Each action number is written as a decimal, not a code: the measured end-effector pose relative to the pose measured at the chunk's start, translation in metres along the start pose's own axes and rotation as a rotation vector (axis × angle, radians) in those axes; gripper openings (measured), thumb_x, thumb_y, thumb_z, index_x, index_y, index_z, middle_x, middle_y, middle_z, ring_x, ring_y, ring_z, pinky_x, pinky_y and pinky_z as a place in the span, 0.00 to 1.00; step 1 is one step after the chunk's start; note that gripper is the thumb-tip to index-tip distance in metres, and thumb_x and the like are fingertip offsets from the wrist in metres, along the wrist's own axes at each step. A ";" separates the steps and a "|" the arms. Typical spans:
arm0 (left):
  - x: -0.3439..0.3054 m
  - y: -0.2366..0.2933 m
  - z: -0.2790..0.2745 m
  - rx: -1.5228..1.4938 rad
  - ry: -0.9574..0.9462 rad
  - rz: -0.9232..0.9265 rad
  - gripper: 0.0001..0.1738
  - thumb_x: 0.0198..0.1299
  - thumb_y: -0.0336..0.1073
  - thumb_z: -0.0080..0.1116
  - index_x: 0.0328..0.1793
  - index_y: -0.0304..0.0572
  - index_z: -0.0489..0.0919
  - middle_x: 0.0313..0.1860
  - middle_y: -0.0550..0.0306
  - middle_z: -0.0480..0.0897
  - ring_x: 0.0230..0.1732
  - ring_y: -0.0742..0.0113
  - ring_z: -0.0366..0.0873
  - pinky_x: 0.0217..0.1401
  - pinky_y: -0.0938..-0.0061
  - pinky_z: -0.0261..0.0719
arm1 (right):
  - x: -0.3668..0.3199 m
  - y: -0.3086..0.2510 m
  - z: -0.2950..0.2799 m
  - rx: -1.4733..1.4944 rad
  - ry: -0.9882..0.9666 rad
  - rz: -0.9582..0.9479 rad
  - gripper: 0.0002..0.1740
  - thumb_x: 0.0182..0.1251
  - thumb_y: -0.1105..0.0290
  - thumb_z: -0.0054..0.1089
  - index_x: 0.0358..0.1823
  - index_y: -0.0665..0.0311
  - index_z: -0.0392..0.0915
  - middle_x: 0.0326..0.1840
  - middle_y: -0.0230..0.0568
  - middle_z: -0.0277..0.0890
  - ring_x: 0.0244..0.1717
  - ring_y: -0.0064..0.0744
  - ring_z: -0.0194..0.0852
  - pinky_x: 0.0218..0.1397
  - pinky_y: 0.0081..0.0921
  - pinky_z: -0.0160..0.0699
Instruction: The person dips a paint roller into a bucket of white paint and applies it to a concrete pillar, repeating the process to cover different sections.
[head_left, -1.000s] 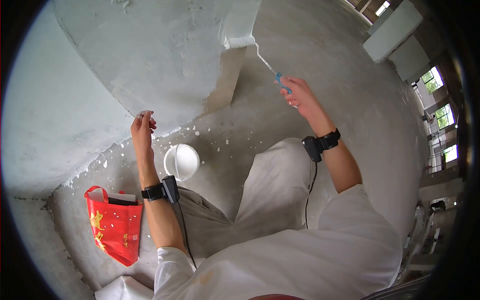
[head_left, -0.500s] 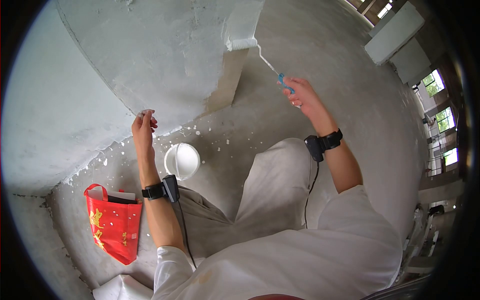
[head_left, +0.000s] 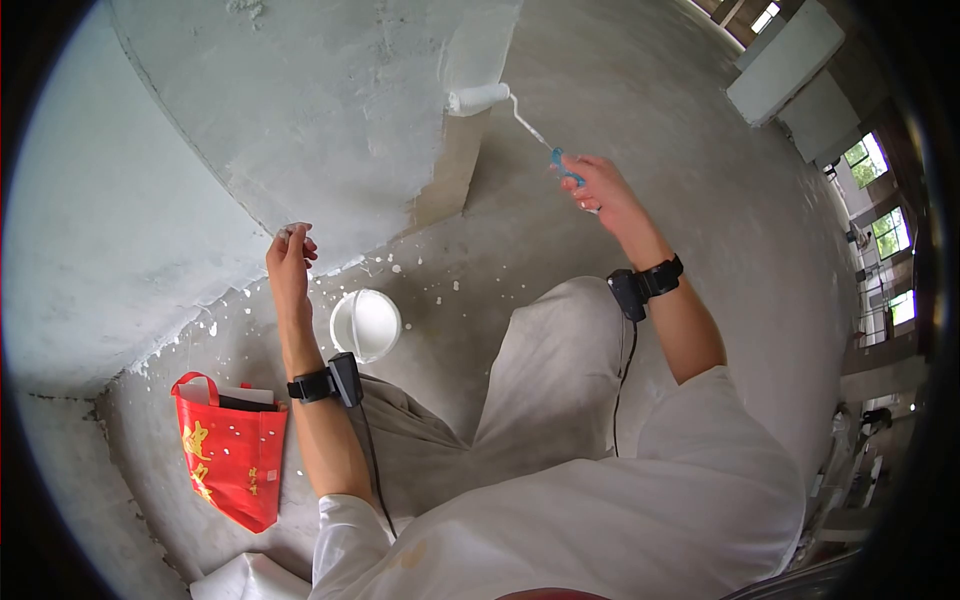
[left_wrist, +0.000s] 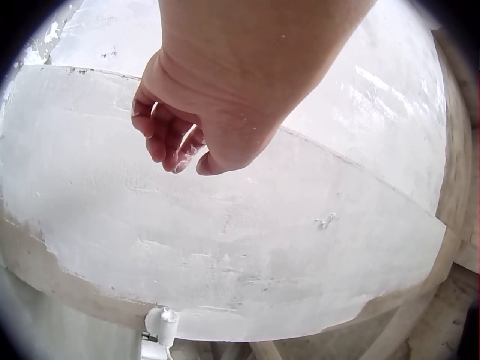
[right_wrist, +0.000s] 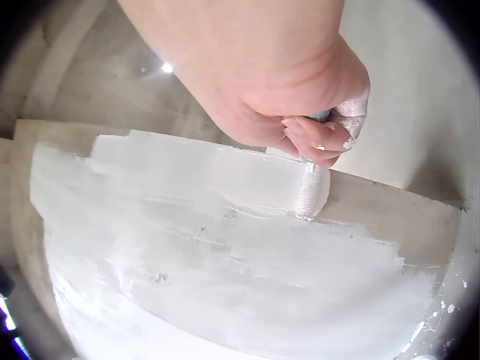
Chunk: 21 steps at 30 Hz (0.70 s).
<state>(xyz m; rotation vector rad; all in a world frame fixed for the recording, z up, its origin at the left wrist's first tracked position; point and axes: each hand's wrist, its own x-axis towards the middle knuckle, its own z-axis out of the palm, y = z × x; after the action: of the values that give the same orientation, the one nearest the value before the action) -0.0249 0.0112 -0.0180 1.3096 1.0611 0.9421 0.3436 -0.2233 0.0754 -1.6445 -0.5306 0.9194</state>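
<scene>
My right hand (head_left: 605,192) grips the blue handle of a paint roller (head_left: 480,98). Its white sleeve lies against the wall (head_left: 300,110) near that wall's right edge, where white paint meets a bare brownish strip (head_left: 447,180). Seen from the right wrist, the roller (right_wrist: 310,191) shows below the paint-flecked fingers, most of the handle hidden by the hand. My left hand (head_left: 290,262) hangs in front of the wall at the left, fingers loosely curled with nothing in them. Paint marks show on its fingers (left_wrist: 182,156) in the left wrist view.
A white bucket (head_left: 365,325) with white paint inside stands on the floor between the arms, near the wall's foot. Paint spots dot the concrete around it. A red bag (head_left: 235,455) lies to the left, with a white bundle (head_left: 250,580) below it.
The roller has moved slightly down the wall, to the upper end of the bare strip. The left hand stays nearly where it was, as do the bucket and bag.
</scene>
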 end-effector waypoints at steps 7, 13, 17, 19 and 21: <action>0.001 -0.002 -0.002 -0.001 0.003 0.022 0.15 0.68 0.44 0.54 0.44 0.40 0.83 0.25 0.66 0.75 0.28 0.78 0.70 0.32 0.80 0.64 | -0.004 -0.012 -0.006 0.007 -0.027 -0.016 0.13 0.73 0.63 0.55 0.46 0.67 0.77 0.24 0.27 0.67 0.15 0.07 0.49 0.14 0.10 0.44; 0.002 -0.002 -0.001 0.007 -0.014 0.020 0.16 0.67 0.45 0.54 0.45 0.40 0.83 0.26 0.66 0.75 0.29 0.77 0.70 0.32 0.80 0.64 | 0.024 0.039 -0.004 0.040 -0.080 0.123 0.14 0.70 0.61 0.59 0.42 0.67 0.77 0.23 0.29 0.68 0.16 0.11 0.52 0.15 0.13 0.47; 0.003 -0.001 0.001 0.025 -0.005 0.013 0.15 0.67 0.44 0.54 0.45 0.40 0.83 0.26 0.66 0.75 0.29 0.77 0.71 0.32 0.80 0.64 | 0.040 0.064 0.002 0.025 -0.089 0.163 0.14 0.70 0.61 0.60 0.41 0.68 0.77 0.23 0.30 0.69 0.16 0.12 0.52 0.16 0.13 0.48; 0.002 -0.002 0.000 0.021 -0.017 0.020 0.15 0.67 0.44 0.54 0.45 0.40 0.83 0.25 0.65 0.75 0.29 0.77 0.71 0.33 0.80 0.64 | 0.039 0.066 0.007 -0.004 -0.069 0.173 0.15 0.70 0.61 0.60 0.40 0.68 0.77 0.23 0.30 0.69 0.16 0.13 0.53 0.16 0.14 0.48; 0.003 -0.002 0.001 0.034 -0.016 0.010 0.15 0.67 0.44 0.54 0.45 0.40 0.83 0.25 0.65 0.75 0.28 0.77 0.71 0.33 0.80 0.64 | 0.035 0.061 0.012 -0.033 -0.059 0.158 0.15 0.70 0.60 0.59 0.40 0.67 0.77 0.23 0.30 0.69 0.17 0.13 0.53 0.17 0.14 0.48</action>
<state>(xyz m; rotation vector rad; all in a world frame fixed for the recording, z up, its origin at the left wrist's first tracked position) -0.0234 0.0136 -0.0200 1.3495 1.0629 0.9227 0.3474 -0.2061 0.0059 -1.7117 -0.4629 1.0822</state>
